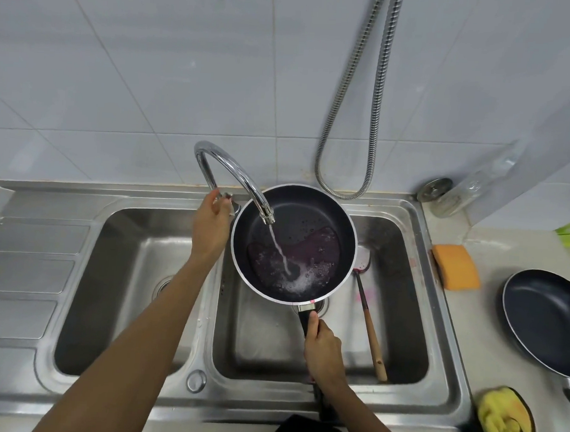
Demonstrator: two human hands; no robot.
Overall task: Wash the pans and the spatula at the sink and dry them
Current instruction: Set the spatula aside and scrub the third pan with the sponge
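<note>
A dark non-stick pan (pixel 313 217) hangs over the right sink basin (pixel 400 324), and my right hand (pixel 323 346) grips its black handle. Water runs from the curved chrome tap (pixel 228 166) into the pan, where it pools purplish and foams. My left hand (pixel 212 223) holds the tap's lever at the base of the spout. A spatula (pixel 369 322) with a wooden handle and a purple-stained blade lies in the right basin beside the pan. A second dark pan (pixel 544 320) sits on the counter at the right.
The left basin (pixel 122 273) and a ribbed draining board (pixel 27 265) lie to the left. An orange sponge (pixel 456 266) and a yellow cloth (pixel 502 422) lie on the right counter. A metal shower hose (pixel 351 120) hangs on the tiled wall behind.
</note>
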